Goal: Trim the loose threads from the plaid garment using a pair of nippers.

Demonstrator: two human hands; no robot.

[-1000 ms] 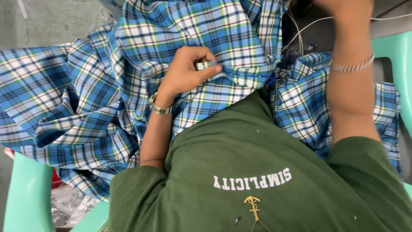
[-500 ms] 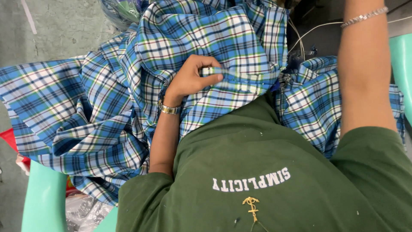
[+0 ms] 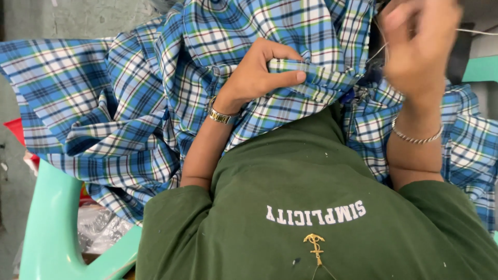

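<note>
Here the blue checked cotton shirt (image 3: 171, 98) is draped over the lap; its folded edge is pinched by the left hand (image 3: 259, 72), kept taut for stitching; the right hand (image 3: 417, 49), blurred, is raised, pinching a thin white thread (image 3: 474, 32).

The person wears a dark green short-sleeved shirt (image 3: 311, 171) with white block lettering across the chest and small pale flecks. A gold anchor pendant (image 3: 314, 246) hangs over it. The left wrist carries a gold watch (image 3: 220, 115), the right a silver chain bracelet (image 3: 416, 137).
</note>
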